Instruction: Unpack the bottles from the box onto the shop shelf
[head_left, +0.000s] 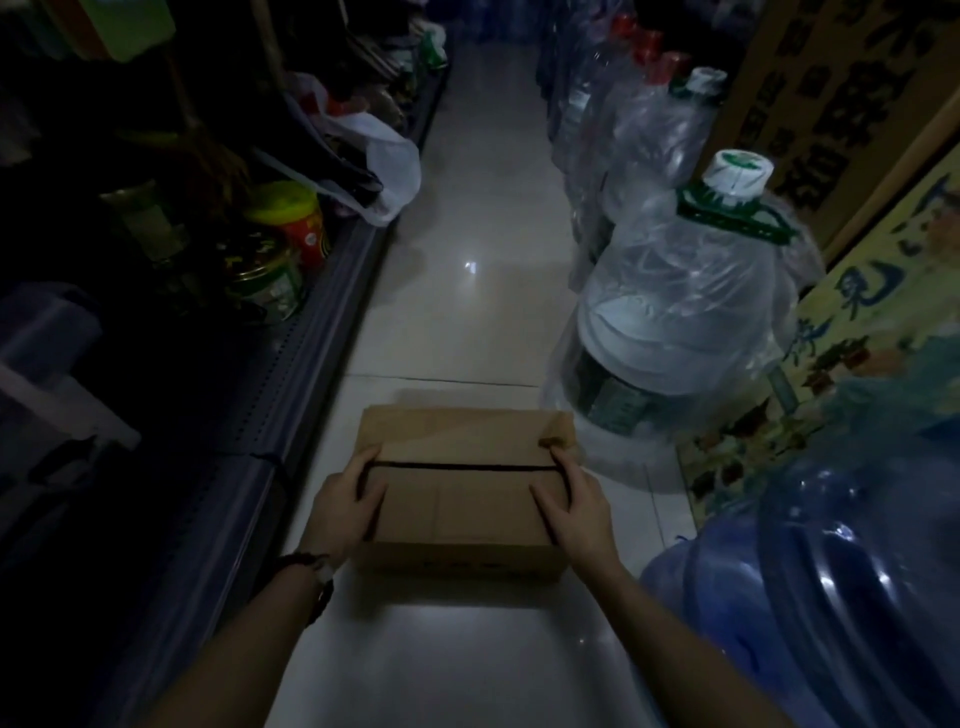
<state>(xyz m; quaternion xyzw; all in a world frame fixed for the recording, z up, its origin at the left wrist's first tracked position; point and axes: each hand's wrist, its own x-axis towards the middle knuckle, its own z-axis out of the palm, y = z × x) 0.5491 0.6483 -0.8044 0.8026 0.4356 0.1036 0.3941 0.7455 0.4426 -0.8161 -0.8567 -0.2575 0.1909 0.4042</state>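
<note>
A brown cardboard box (462, 488) sits on the white tiled floor of a dim shop aisle, its top flaps down with a dark seam across the middle. My left hand (347, 506) grips the box's left side, fingers curled at the seam. My right hand (576, 506) holds the right side the same way. No bottles from the box are visible; its inside is hidden. The shop shelf (311, 332) runs along the left, dark, holding jars.
Large water jugs wrapped in clear plastic (685, 322) line the right side of the aisle, with a blue jug (841, 587) at near right. Jars with green and red lids (291, 228) and a white plastic bag (387, 166) sit on the left shelf. The tiled aisle (478, 208) stretches ahead.
</note>
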